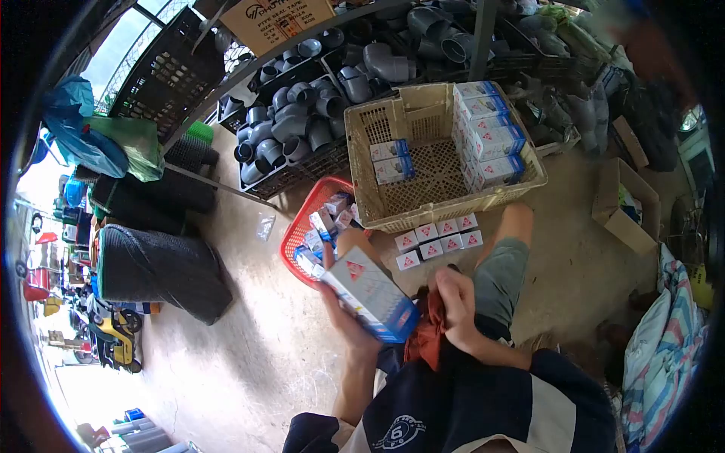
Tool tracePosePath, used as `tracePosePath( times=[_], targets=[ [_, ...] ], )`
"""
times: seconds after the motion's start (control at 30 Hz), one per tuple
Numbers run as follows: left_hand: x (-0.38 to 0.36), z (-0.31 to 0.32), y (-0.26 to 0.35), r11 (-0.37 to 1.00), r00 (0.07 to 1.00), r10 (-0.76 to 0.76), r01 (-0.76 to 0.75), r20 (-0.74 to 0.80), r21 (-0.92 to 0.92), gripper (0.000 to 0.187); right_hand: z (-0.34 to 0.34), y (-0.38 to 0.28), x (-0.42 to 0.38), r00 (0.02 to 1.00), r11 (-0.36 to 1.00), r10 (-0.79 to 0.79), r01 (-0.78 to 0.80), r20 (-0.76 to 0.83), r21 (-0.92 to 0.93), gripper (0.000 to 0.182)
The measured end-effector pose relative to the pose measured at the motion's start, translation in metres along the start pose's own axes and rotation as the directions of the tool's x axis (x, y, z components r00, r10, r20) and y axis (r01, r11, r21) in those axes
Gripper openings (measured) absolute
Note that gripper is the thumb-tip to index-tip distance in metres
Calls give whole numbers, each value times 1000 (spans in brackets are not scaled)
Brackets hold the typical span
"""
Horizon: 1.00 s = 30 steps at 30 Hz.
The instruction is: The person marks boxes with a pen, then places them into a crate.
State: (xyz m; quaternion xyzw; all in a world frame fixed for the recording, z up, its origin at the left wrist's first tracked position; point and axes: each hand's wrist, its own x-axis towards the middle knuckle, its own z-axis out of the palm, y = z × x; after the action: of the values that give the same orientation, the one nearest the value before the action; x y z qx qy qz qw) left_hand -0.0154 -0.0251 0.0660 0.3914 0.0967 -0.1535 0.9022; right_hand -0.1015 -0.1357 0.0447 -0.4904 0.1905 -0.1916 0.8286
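Observation:
My left hand [347, 321] is wrapped round a white and blue box [366, 291] with a red mark, held tilted above my lap. Just right of the box, my right hand [455, 302] is closed on a reddish-brown cloth [427, 332]. In front of me is a beige plastic crate [445, 211], with white and blue boxes stacked along its right side and two at its left. A red basket [291, 234] of small boxes stands left of the crate. Several small white boxes [430, 249] lie in rows on the floor between the crate and me.
Black crates of grey pipe fittings [291, 124] stand behind the beige crate. An open cardboard box [630, 219] and a striped sack [657, 347] are at the right. Dark rolls of netting [155, 264] lie at the left, and a metal post [482, 38] rises behind.

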Motion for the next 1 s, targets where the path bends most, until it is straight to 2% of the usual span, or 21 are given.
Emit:
tracePosePath(
  times=[0.03,0.07,0.1,0.17,0.23,0.3,0.37,0.4,0.47,0.5,0.53,0.57,0.6,0.67,0.7,0.73,0.77,0.83,0.87,0.97,1.0],
  targets=[
    [-3,2,-3,1000,998,-22,22,51,-9,64,-1,-2,2,1000,999,-4,4,16,-37,34],
    [-8,-9,-8,992,978,-122,122,168,6,64,-2,-3,3,999,997,-7,10,32,-73,34],
    [-3,-18,-13,977,966,-188,166,178,136,65,-2,-5,6,999,994,-11,17,51,-109,35],
    [6,-33,-17,893,934,-315,232,168,385,70,-3,-11,11,978,937,-168,197,121,-289,31],
    [-4,-28,-14,903,912,-353,274,207,331,74,5,-18,10,943,805,-278,333,184,-491,29],
    [-12,-17,-10,930,886,-332,251,324,267,73,14,-19,18,870,674,-444,483,216,-559,26],
    [-21,-29,-23,897,888,-372,268,272,352,74,17,-18,35,757,512,-597,614,265,-600,25],
    [-25,-36,-26,860,876,-421,303,234,411,74,16,-21,43,798,542,-568,548,203,-637,23],
    [-24,-40,-33,815,880,-448,332,154,474,75,17,-22,48,793,498,-549,565,265,-657,22],
    [-21,-41,-33,850,898,-405,301,171,432,74,18,-22,49,789,476,-538,574,296,-666,22],
    [-16,-29,-26,883,915,-359,267,186,386,74,21,-18,43,698,381,-599,680,393,-627,23],
    [-10,-22,-21,913,929,-309,231,201,337,73,21,-17,33,678,382,-568,719,466,-580,23],
    [-3,-24,-17,940,902,-340,331,266,83,70,22,-16,20,655,389,-532,752,537,-532,23],
    [-8,-20,-17,945,925,-315,284,214,163,68,20,-17,16,611,367,-487,792,624,-488,22],
    [-12,-15,-15,943,935,-300,261,189,206,67,17,-20,25,636,361,-505,769,583,-527,22],
    [-17,-4,-19,907,965,-239,181,112,380,69,13,-23,39,660,358,-522,744,540,-564,22],
    [-21,-7,-22,892,952,-288,228,103,391,68,12,-25,51,680,356,-542,718,494,-598,21],
    [-30,-20,-24,852,918,-387,322,84,413,68,15,-29,67,884,629,-418,449,212,-635,20],
    [-28,-22,-25,880,921,-365,293,139,373,65,17,-30,72,945,735,-319,293,69,-611,20],
    [-21,-7,-20,922,933,-324,274,157,272,63,27,-26,66,751,483,-605,611,265,-627,19],
    [-14,-9,-25,905,961,-265,217,83,366,62,27,-20,63,698,416,-623,678,353,-606,20]
  ],
)
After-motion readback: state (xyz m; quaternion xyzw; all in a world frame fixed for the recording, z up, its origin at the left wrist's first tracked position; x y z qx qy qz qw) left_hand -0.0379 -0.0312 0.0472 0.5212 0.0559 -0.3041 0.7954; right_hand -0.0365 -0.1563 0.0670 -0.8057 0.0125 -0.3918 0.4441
